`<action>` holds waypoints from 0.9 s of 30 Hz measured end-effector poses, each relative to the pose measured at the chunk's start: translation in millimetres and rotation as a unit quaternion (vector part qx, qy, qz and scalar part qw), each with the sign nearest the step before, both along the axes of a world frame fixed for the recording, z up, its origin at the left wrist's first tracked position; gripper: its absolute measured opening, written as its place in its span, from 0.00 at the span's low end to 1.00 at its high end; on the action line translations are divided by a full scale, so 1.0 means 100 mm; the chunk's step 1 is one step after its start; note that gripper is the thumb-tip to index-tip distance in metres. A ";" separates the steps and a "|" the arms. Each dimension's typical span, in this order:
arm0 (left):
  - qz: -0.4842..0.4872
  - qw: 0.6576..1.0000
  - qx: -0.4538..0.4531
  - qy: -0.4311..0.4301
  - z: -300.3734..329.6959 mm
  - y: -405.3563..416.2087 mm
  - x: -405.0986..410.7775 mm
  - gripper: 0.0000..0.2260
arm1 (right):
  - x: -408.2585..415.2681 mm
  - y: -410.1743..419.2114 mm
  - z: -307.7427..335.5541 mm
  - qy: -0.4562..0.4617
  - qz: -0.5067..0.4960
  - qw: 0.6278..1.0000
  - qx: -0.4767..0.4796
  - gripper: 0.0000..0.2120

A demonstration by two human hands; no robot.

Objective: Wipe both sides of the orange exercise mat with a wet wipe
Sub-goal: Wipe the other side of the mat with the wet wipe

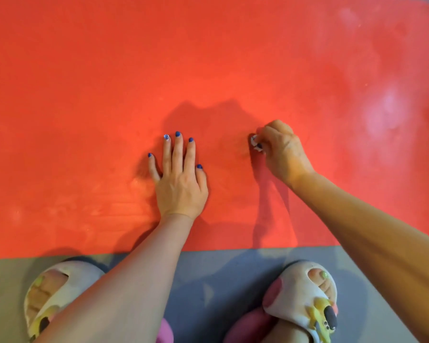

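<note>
The orange exercise mat [208, 58] lies flat on the floor and fills most of the view. My left hand [180, 177] rests palm down on it near the middle, fingers straight and spread. To the right, my right hand [280, 152] has its fingers curled round a small scrunched white wet wipe [255, 142], pressed against the mat. Only a bit of the wipe peeks out at the fingertips. Pale dusty smears mark the mat at the right side [384, 112].
A grey floor [221, 276] runs along the mat's near edge. My two feet in pale open-toed slippers stand there, one at the left [50, 293] and one at the right [305, 295]. The mat's far right corner shows at the top.
</note>
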State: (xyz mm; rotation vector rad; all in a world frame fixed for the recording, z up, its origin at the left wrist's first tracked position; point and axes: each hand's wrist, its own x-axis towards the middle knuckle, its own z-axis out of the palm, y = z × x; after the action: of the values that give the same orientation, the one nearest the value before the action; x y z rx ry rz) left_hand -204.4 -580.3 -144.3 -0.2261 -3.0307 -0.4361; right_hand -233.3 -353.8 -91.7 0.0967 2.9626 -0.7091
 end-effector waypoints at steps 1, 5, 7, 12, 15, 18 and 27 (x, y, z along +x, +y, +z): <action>-0.002 1.000 -0.001 -0.004 0.00 0.00 0.00 0.25 | 0.03 0.01 -0.01 0.008 -0.019 1.000 -0.004 0.10; -0.004 1.000 -0.004 -0.005 -0.01 -0.01 0.00 0.26 | 0.04 -0.70 -0.14 0.019 0.033 0.998 -0.042 0.12; -0.002 1.000 -0.002 0.000 -0.02 -0.03 0.01 0.26 | -0.02 -0.84 -0.15 0.008 0.077 0.996 -0.045 0.12; -0.004 1.000 0.002 -0.017 0.01 -0.01 0.01 0.26 | 0.19 -0.16 0.01 -0.034 0.221 0.974 -0.043 0.10; -0.003 1.000 -0.007 -0.026 0.02 -0.01 0.00 0.26 | 0.26 -0.22 -0.02 -0.028 0.168 0.985 -0.026 0.07; -0.002 1.000 -0.006 -0.030 0.01 -0.02 0.01 0.26 | 0.18 -0.66 -0.08 -0.043 0.126 0.991 -0.024 0.13; -0.001 0.999 -0.009 -0.035 0.03 -0.01 0.00 0.26 | 0.37 0.32 0.23 -0.145 0.300 0.943 -0.002 0.09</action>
State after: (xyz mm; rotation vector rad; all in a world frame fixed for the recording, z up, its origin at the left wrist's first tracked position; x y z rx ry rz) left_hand -204.2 -581.3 -141.5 -0.2203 -3.1044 -0.4248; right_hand -196.2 -322.2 -68.3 -0.6172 2.4926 -0.5497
